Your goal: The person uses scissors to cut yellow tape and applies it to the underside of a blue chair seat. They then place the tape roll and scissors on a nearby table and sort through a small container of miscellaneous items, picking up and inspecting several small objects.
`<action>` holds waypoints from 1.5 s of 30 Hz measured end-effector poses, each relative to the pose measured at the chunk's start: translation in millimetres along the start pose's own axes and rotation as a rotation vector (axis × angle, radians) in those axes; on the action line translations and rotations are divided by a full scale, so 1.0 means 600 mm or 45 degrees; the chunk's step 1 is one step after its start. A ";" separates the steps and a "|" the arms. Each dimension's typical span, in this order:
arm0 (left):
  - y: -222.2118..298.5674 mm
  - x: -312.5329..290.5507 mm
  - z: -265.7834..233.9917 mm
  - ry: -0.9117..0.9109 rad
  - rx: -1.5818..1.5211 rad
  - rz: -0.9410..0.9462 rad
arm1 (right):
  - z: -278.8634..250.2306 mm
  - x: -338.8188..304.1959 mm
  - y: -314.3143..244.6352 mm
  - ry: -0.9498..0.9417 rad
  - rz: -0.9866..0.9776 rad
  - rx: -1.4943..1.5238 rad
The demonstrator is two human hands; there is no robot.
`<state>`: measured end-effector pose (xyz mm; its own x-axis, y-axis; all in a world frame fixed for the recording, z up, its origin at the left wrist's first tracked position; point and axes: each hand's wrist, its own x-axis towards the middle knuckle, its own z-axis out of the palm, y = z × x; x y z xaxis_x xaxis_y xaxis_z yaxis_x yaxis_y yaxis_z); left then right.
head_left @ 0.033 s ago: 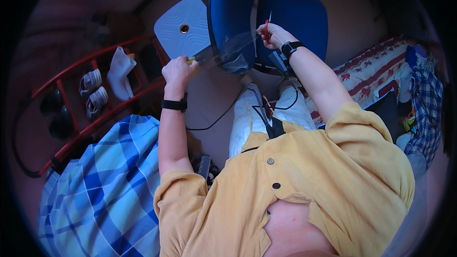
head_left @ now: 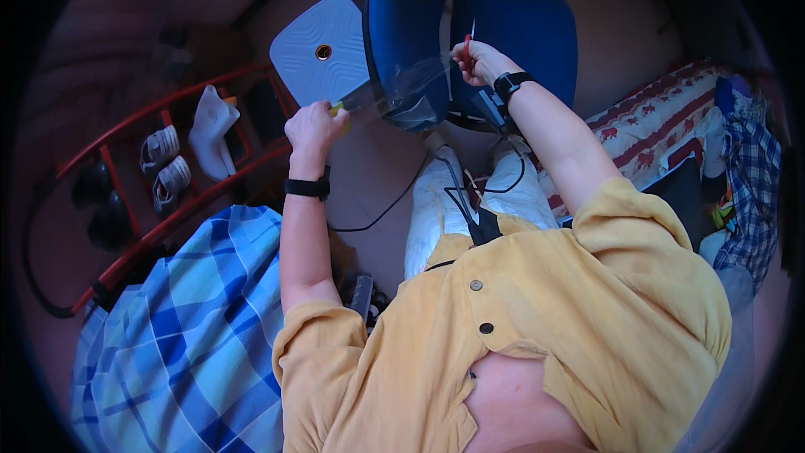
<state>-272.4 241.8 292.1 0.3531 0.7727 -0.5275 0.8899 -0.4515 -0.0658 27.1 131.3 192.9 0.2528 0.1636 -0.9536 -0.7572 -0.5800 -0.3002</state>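
My left hand (head_left: pixel 316 126) is closed on one end of a strip of clear plastic film (head_left: pixel 394 88). A small yellow piece (head_left: pixel 337 108) shows at its fingers; I cannot make out what it is. The film stretches across to my right hand (head_left: pixel 480 63), whose fingers are closed round red-handled scissors (head_left: pixel 467 46). The metal blades point up and away, and the film's other end meets these fingers. Behind the film stands a blue chair, its backrest (head_left: pixel 407 17) between my hands and its seat (head_left: pixel 545 42) beyond my right hand.
A white stool (head_left: pixel 319 33) stands beyond my left hand. Left of it, a red rack (head_left: pixel 105 168) holds shoes and a white boot (head_left: pixel 211 130). A blue checked cloth (head_left: pixel 201 310) lies near left. Patterned bedding (head_left: pixel 637 130) is at right. A black cable (head_left: pixel 377 218) crosses the floor.
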 end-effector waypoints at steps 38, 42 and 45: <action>0.030 0.004 0.028 0.146 0.095 -0.118 | -0.002 0.180 0.059 -0.399 -0.414 -0.214; 0.035 0.003 0.026 0.129 0.091 -0.180 | -0.034 0.166 0.079 -0.274 -0.725 -0.253; 0.036 0.003 0.026 0.134 0.096 -0.211 | -0.036 0.143 0.093 -0.382 -0.943 -0.427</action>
<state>-256.8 226.6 276.6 0.2354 0.8798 -0.4129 0.9154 -0.3434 -0.2098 19.8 95.7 94.6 0.4052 0.7686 -0.4951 -0.2307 -0.4380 -0.8689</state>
